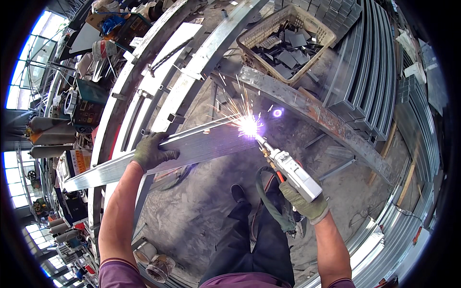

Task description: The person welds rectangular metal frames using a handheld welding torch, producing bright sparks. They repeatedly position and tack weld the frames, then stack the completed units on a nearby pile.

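My right hand [304, 200], in a green work glove, is wrapped around the grip of a white and silver laser welding gun [294, 172]. Its nozzle points up and left at the right end of a long silver metal beam [206, 145]. A bright white-violet flash [249, 126] burns where they meet, throwing orange sparks upward; the glare hides the spot itself. My left hand [152, 151], gloved too, holds the beam left of its middle, with the thumb lying along its near face. A dark sleeved cable [265, 192] hangs from the gun.
Long metal rails [194, 72] run beneath the beam on the left. A rusty steel bar [317, 115] slopes across the right. Beyond it stands a beige plastic crate [261, 60] of metal plates. Stacked steel profiles [367, 81] lie right; buckets [160, 268] stand lower left.
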`<act>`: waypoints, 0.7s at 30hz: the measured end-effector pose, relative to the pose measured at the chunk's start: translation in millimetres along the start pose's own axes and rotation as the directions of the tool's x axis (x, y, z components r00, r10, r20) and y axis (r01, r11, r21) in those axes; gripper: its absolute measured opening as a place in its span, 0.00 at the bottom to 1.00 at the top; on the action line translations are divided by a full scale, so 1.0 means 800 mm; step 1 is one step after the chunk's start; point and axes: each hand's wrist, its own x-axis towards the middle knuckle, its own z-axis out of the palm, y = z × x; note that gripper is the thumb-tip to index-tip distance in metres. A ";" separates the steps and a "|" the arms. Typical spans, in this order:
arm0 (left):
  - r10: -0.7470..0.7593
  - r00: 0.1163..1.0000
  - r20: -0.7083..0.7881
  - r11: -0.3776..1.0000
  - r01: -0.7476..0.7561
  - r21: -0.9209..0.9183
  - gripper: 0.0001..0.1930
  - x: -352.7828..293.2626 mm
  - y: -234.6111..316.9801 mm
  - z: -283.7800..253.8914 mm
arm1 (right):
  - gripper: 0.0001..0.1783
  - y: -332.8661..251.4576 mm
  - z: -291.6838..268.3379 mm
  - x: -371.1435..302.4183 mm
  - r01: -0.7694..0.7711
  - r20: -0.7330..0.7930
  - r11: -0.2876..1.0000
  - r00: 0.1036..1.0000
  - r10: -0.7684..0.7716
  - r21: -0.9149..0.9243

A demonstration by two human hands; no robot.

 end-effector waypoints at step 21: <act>-0.025 1.000 0.012 0.997 0.026 -0.070 0.50 0.002 -0.002 0.004 | 0.16 0.002 -0.002 -0.017 -0.039 0.016 0.999 0.999 0.040 -0.028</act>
